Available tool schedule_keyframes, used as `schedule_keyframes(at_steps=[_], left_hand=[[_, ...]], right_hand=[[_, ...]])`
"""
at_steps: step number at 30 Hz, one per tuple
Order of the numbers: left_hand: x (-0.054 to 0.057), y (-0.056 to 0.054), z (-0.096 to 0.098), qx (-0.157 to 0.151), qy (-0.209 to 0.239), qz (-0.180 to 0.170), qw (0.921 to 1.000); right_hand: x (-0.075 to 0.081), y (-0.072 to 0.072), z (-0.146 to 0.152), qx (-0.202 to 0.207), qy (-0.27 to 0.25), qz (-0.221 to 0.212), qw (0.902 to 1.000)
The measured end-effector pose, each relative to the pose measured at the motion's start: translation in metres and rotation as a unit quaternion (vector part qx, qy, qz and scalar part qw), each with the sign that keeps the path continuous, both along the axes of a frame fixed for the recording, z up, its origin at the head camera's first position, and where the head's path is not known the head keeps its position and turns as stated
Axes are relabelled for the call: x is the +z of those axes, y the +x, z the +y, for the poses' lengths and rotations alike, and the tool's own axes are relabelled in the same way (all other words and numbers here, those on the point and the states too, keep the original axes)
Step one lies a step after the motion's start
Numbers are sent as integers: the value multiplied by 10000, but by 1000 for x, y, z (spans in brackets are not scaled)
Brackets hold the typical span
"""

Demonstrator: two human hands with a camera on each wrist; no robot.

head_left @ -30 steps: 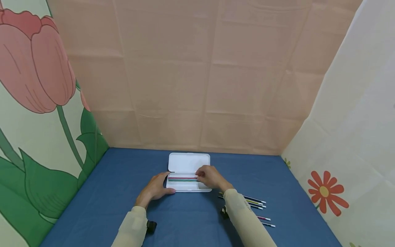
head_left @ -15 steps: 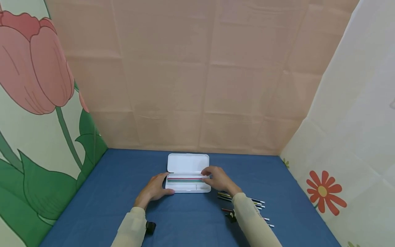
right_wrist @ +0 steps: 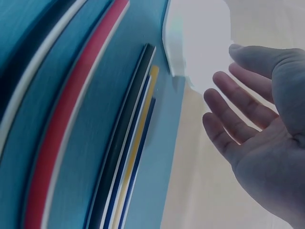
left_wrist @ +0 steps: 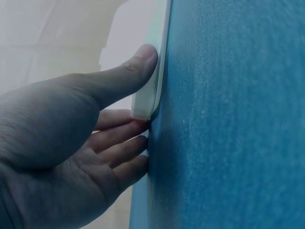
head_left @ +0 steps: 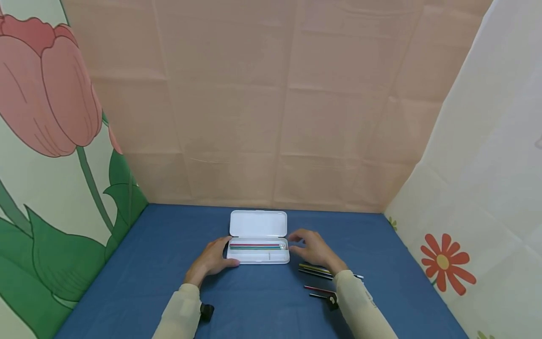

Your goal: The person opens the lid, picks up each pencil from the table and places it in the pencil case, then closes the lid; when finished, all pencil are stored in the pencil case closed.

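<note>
A white pencil case [head_left: 249, 257] lies with its lid [head_left: 258, 223] raised at the back. Inside, red and green pencils [head_left: 254, 246] lie side by side along the far half. My left hand [head_left: 211, 258] holds the case's left end, thumb at the near edge and fingers around the far corner; the left wrist view shows the thumb [left_wrist: 128, 74] along its side. Just off the right end is my right hand [head_left: 314, 248], fingers loosely bent. The right wrist view shows nothing between that hand's thumb and fingers [right_wrist: 238, 102].
Several more pencils lie on the blue cloth [head_left: 254, 301] under and beside the right forearm, among them a yellow one [right_wrist: 136, 148] and a red one [right_wrist: 71, 114]. A beige backdrop [head_left: 271, 117] stands behind the table, with printed fabric at both sides.
My right hand has left the pencils in the case and drawn back to the right, its fingers spreading. More loose pencils show beside the forearm. The left hand has stayed put.
</note>
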State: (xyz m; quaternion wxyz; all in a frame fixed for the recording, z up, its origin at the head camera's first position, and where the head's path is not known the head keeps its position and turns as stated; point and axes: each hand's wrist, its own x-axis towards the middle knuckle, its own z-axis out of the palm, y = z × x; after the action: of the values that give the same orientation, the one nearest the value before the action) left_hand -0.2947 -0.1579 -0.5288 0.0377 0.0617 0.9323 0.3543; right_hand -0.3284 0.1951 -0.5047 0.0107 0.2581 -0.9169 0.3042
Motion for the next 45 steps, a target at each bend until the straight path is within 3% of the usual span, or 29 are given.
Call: schedule_keyframes(at_steps=[11,16,35,45], left_hand=[[-1,0,-1,-2,-47,2,10000],[-3,0,-1,-8,-68,29,10000],[-1,0,-1,-11,-26,91,10000],[0,-1,-1,24,-45,46,10000]], right_hand=[[0,7,30,-73,199,312,9993],[1,12,41,-233,214,145,9994],[-8,26,92,-176,415,11,9990],[-11,32,115,-465,374,-400,9974]])
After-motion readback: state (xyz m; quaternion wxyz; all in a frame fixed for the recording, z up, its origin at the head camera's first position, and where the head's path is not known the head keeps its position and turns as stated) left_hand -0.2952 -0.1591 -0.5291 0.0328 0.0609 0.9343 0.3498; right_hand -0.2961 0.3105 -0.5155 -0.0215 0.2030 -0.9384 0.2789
